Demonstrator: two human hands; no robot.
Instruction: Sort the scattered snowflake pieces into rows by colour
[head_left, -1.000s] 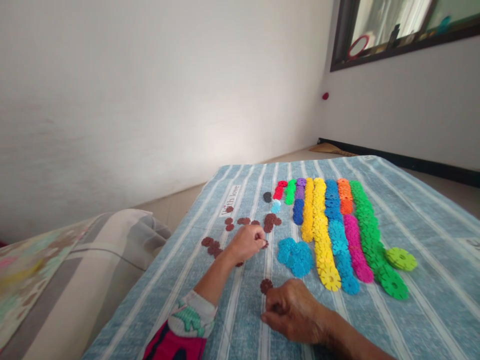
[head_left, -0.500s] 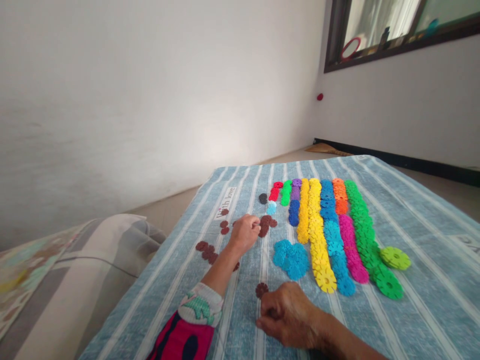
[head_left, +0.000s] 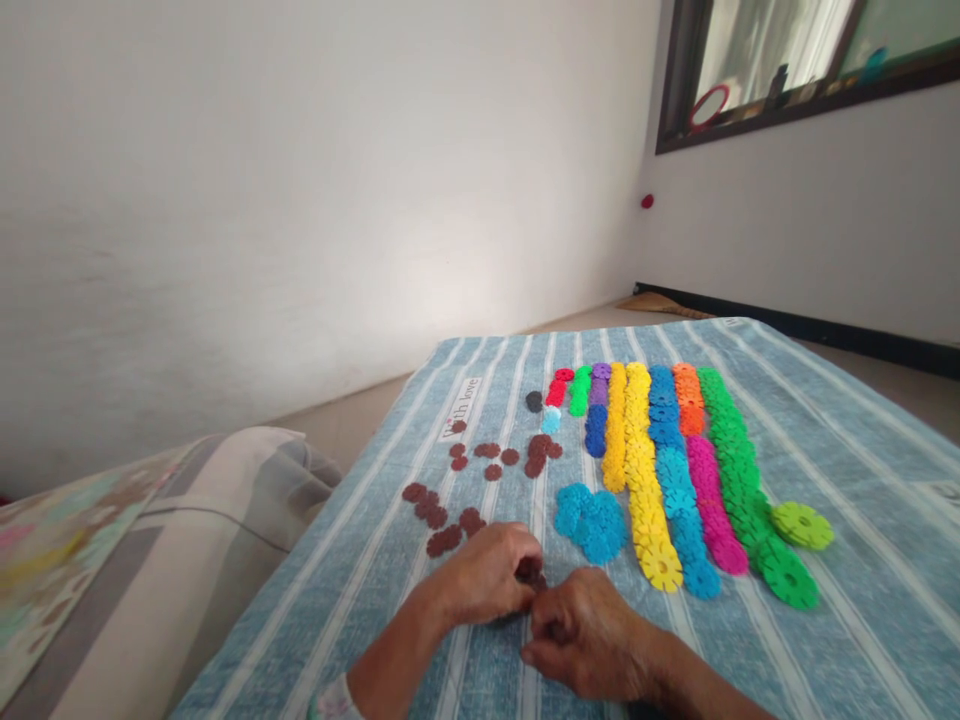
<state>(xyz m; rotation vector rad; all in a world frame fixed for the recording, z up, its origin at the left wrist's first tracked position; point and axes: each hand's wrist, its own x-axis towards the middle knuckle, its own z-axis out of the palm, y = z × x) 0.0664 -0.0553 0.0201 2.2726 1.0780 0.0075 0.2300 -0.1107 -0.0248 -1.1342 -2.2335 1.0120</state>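
Observation:
My left hand [head_left: 491, 570] is curled closed at the near middle of the bed-like surface, its fingertips at a brown notched plastic disc [head_left: 531, 576]. Right beside it, my right hand [head_left: 589, 635] is closed, thumb against fingers, gripping the brown disc's edge. Fingers hide most of the disc, and whether there is more than one I cannot tell. Scattered brown discs [head_left: 424, 505] lie to the left, with a small brown heap [head_left: 540, 455] farther off. Light blue discs [head_left: 592, 522] are piled just beyond my right hand.
Overlapping rows of discs run away from me on the right: yellow [head_left: 641, 470], magenta [head_left: 716, 510], green [head_left: 735, 470]. A lime disc [head_left: 802, 525] rests beside the green row. The striped blue cloth [head_left: 315, 600] covers the surface. White wall [head_left: 300, 200] stands behind.
My left hand has come back from near the brown heap toward me and now meets my right hand at the brown disc. My right hand has hardly moved.

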